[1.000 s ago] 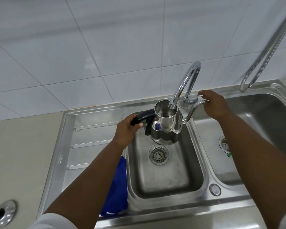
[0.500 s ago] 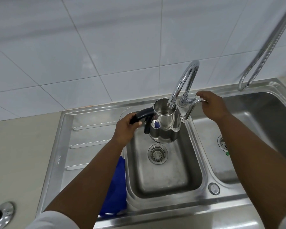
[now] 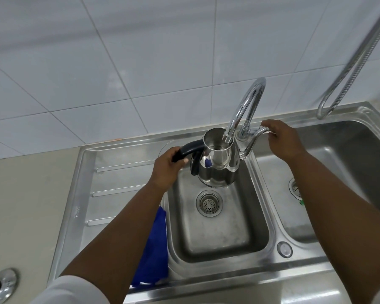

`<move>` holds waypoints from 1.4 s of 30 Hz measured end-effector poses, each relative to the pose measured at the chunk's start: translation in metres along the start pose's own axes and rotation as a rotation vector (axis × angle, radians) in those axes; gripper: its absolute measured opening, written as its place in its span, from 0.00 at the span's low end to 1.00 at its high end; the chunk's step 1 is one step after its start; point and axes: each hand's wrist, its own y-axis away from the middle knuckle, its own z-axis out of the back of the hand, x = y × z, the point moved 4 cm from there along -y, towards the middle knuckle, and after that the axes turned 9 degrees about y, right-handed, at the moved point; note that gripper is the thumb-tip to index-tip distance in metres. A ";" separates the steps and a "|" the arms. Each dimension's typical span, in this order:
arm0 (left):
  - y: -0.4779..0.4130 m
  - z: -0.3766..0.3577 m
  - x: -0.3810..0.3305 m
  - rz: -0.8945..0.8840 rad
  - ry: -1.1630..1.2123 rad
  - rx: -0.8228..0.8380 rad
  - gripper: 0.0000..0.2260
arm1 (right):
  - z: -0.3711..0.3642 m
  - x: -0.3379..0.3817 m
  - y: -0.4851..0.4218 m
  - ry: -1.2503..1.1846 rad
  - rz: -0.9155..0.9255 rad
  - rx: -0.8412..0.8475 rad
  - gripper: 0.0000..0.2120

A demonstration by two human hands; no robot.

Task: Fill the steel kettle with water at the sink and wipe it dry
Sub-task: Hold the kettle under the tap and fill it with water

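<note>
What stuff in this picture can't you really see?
Head view only:
- Water level in the kettle: shiny reflections hide it.
- What the right hand touches beside the faucet: the hand itself covers it.
- The blue cloth: mostly behind the left arm.
- The hose: cut off by the top edge.
- The right drain: partly behind the right arm.

We find the kettle (image 3: 217, 170) under the faucet (image 3: 237, 115), above the left basin (image 3: 217, 235), drain (image 3: 209, 203) at its 6 o'clock, cloth (image 3: 154, 255) at 7 o'clock, second basin (image 3: 272, 183) at 3 o'clock.
</note>
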 end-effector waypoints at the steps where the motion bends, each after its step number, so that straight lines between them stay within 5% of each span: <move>1: 0.000 0.000 0.000 0.003 0.000 -0.002 0.12 | 0.000 0.000 0.000 0.009 0.005 0.001 0.22; 6: -0.003 0.001 0.002 0.005 -0.004 -0.010 0.12 | 0.000 0.006 0.007 -0.008 0.053 -0.012 0.24; 11: -0.004 0.002 0.003 0.003 0.019 -0.010 0.11 | 0.000 0.016 0.031 -0.158 -0.066 -0.238 0.19; 16: -0.004 0.002 0.003 -0.013 0.003 0.000 0.12 | -0.032 0.027 0.046 -0.375 -0.154 0.110 0.18; 36: 0.001 0.004 0.002 -0.004 -0.021 0.027 0.14 | -0.042 0.008 0.050 -0.432 -0.162 0.091 0.09; 42: -0.001 0.004 0.001 -0.008 -0.045 0.024 0.14 | -0.040 0.010 0.050 -0.455 -0.163 0.085 0.16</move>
